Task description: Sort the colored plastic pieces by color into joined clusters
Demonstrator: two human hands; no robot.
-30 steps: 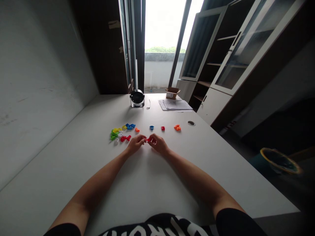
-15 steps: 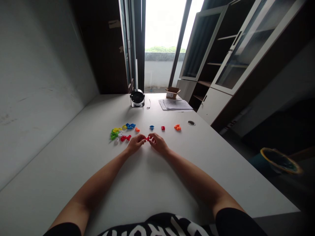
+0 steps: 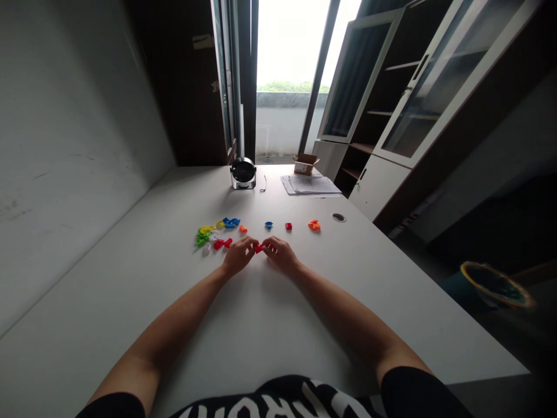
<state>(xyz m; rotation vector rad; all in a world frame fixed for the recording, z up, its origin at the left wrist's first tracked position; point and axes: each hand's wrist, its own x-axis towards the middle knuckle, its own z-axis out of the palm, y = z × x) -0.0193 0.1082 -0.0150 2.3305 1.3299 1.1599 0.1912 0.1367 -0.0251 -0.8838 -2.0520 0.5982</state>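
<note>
Between my fingertips is a small red plastic piece [image 3: 259, 248], too small to make out its exact shape. My left hand [image 3: 238, 254] pinches its left side, and my right hand [image 3: 278, 253] closes on its right side. Left of my left hand lies a heap of coloured plastic pieces: red pieces [image 3: 222, 244], green pieces [image 3: 203, 237], yellow pieces [image 3: 208, 229], white pieces [image 3: 213, 236] and blue pieces [image 3: 230, 222]. A single orange piece [image 3: 243, 229] lies just beyond that hand. Farther off stand a blue piece [image 3: 268, 224], a red block [image 3: 288, 226] and an orange piece cluster [image 3: 314, 225] in a row.
On the white table [image 3: 261, 325], a black round device on a stand [image 3: 243, 173] sits at the back. Papers [image 3: 311, 185] and an open cardboard box [image 3: 305, 164] lie at the back right, near a round cable hole [image 3: 338, 217]. A wall borders the left side.
The red piece has turned between my fingers and now sits slightly lower and to the left. My hands have barely shifted; the other pieces lie as before.
</note>
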